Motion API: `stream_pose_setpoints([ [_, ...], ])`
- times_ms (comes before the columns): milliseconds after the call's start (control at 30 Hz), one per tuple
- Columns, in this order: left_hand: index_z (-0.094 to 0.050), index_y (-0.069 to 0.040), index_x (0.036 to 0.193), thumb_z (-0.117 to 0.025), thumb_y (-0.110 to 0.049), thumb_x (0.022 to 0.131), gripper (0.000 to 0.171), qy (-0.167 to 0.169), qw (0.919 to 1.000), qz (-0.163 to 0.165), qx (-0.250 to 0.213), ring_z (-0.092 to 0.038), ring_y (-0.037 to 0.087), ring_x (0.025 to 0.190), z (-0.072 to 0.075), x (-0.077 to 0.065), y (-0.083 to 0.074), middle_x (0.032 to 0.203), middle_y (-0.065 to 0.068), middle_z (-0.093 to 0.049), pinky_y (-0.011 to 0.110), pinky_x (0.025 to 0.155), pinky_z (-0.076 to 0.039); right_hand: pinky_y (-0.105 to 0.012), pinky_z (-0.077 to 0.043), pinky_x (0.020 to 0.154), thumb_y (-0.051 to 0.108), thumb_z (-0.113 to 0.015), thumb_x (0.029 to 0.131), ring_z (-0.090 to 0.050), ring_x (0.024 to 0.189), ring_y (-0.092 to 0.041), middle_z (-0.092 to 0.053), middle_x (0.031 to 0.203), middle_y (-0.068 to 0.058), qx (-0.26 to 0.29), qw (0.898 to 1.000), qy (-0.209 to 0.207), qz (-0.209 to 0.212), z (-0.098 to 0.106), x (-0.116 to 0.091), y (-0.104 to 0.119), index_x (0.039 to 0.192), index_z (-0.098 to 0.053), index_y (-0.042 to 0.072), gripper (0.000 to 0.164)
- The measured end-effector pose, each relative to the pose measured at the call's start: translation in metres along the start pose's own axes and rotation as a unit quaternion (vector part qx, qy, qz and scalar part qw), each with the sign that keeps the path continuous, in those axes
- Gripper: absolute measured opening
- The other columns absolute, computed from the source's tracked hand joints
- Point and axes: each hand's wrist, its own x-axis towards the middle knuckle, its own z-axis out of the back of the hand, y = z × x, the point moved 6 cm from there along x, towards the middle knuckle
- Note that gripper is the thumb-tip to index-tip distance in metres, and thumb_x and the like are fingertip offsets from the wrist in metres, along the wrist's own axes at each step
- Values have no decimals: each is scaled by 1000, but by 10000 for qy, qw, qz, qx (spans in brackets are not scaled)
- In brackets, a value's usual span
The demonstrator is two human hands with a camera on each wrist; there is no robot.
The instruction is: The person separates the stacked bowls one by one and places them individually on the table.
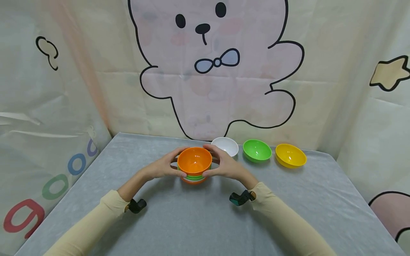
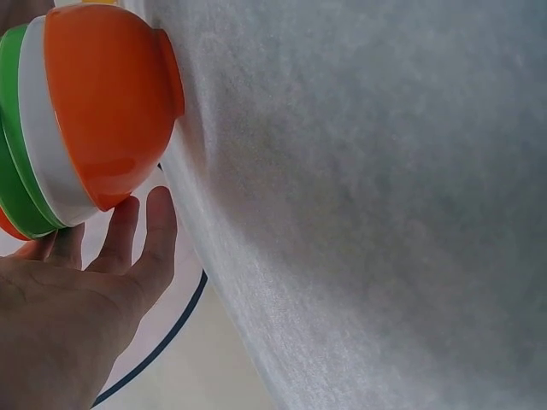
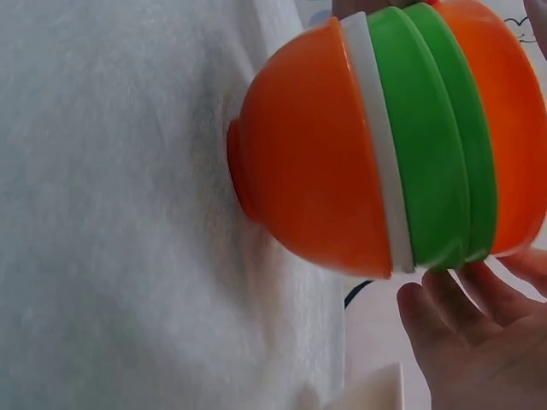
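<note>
An orange bowl (image 1: 194,161) tops a nested stack of bowls in the middle of the table. My left hand (image 1: 163,166) holds its left side, thumb in front and fingers behind. On the right side, my right hand (image 1: 227,165) grips the same bowl in mirror fashion. Beneath it, the right wrist view shows two green bowls (image 3: 423,128), a white bowl (image 3: 376,111) and a lower orange bowl (image 3: 316,162) whose foot rests on the cloth. The left wrist view shows the fingers (image 2: 158,231) beside the stack. The far side of the stack is hidden.
Behind and to the right stand a white bowl (image 1: 225,145), partly covered by my right hand, a green bowl (image 1: 257,150) and a yellow bowl (image 1: 290,156). Grey cloth covers the table (image 1: 198,220). A printed curtain (image 1: 109,42) hangs behind.
</note>
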Motion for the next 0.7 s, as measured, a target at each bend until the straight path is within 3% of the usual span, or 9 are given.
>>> stream_pose_setpoints([
  [200,-32,-19,157,-83,-18,88,86,-24,10000,-3,73,-42,32,136,0,0,0,153,2,-40,47,98,-50,-39,-43,106,39,-89,79,-51,130,-22,-48,148,-5,-222,9996,-61,-183,-4,5,-3,155,-36,4,99],
  [500,-29,-13,158,-83,-21,88,89,-3,9999,-35,110,-40,39,137,0,0,-3,155,8,-37,49,98,-50,-35,-46,103,30,-91,78,-54,122,-18,-54,140,-2,-198,9996,30,-192,-7,11,-4,154,-37,5,96],
  [700,-31,-16,158,-84,-22,87,89,-32,9999,74,115,-41,35,137,1,1,0,154,4,-39,47,98,-50,-36,-48,100,32,-92,76,-56,119,-19,-57,136,-2,-174,9998,-35,-133,-6,12,-3,151,-42,6,93],
])
